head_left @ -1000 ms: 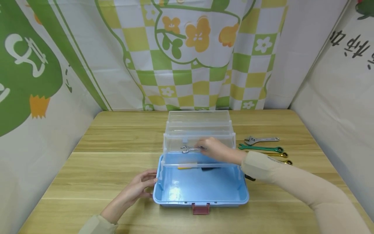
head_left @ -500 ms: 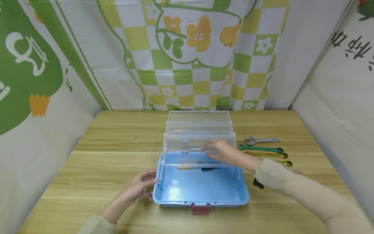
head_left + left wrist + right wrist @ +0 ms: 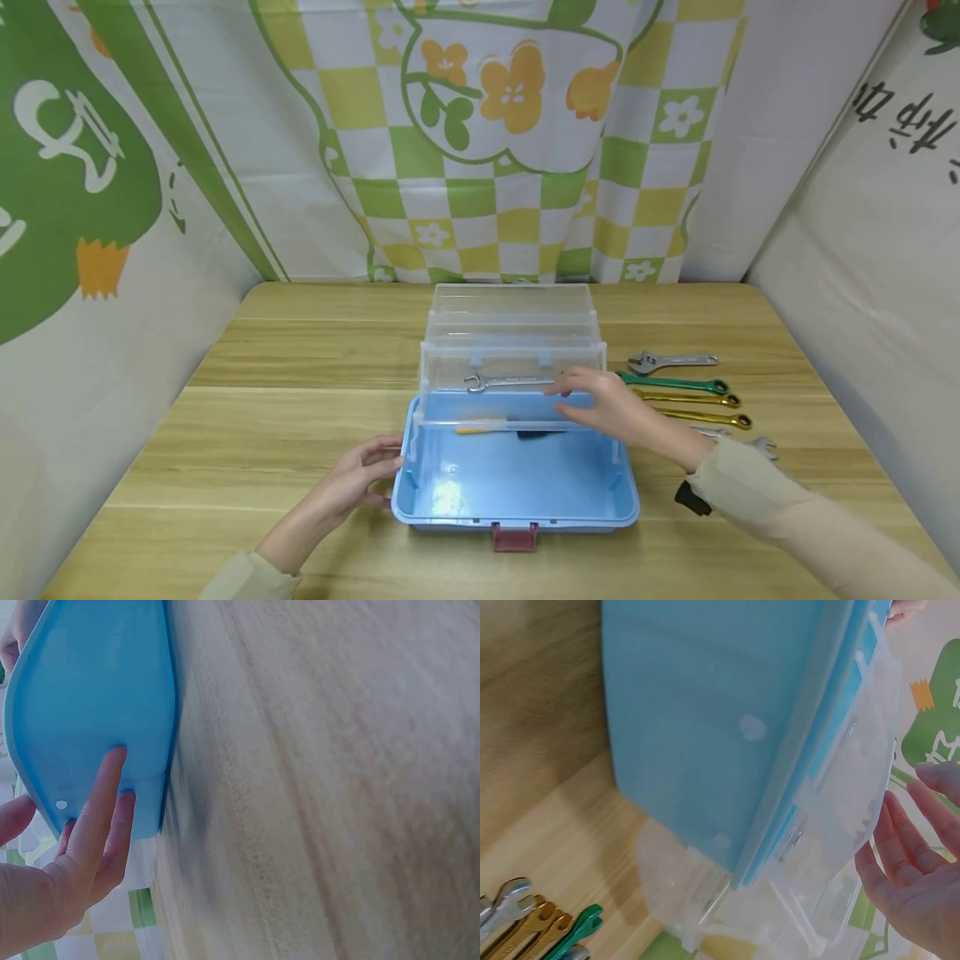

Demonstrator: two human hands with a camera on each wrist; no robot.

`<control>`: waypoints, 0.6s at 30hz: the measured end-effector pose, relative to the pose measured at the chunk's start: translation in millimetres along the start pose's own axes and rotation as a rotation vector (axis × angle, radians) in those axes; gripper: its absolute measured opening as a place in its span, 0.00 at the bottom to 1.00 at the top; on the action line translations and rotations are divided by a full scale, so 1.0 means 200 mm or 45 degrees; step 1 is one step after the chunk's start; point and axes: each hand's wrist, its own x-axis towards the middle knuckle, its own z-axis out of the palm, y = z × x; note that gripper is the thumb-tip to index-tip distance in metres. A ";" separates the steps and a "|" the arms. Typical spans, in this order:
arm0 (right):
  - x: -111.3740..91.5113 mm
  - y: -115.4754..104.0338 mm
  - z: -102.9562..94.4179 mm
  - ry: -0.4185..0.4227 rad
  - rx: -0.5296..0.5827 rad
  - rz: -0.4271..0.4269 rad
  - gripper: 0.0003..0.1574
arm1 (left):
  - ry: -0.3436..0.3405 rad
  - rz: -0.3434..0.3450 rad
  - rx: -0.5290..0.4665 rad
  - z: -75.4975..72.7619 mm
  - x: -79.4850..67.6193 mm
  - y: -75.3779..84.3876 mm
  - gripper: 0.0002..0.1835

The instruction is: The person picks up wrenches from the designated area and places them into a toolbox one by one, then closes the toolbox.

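A blue toolbox (image 3: 517,518) stands with its clear stepped trays (image 3: 517,300) raised at the back. A silver combination wrench (image 3: 510,382) lies in the lowest clear tray. My left hand (image 3: 363,475) rests against the box's left side; in the left wrist view its extended fingers (image 3: 101,802) touch the blue wall. Over the right end of the wrench, my right hand (image 3: 611,408) hovers with fingers loosely bent and nothing between them. Through the tray front show a yellow-handled item (image 3: 480,427) and a black piece (image 3: 536,432) inside the box.
Right of the box lie an adjustable wrench (image 3: 675,361), a green ratchet wrench (image 3: 678,383), two gold ones (image 3: 697,399) and, partly behind the sleeve, silver wrench ends (image 3: 763,447). A patterned curtain (image 3: 525,200) closes off the table's back edge.
My right hand has let go of the silver wrench, which stays in the tray, and has drawn back to the right. The left hand keeps its place on the box.
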 end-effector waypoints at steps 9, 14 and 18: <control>-0.10 0.03 -0.05 0.163 -0.027 -0.061 0.12 | 0.025 -0.008 0.005 0.00 0.00 0.00 0.29; -0.16 0.04 -0.07 0.197 -0.035 -0.040 0.13 | 0.038 -0.009 0.010 0.00 0.00 -0.01 0.30; -0.22 0.06 -0.08 0.226 -0.065 -0.020 0.13 | 0.046 -0.011 0.013 0.01 0.00 -0.01 0.29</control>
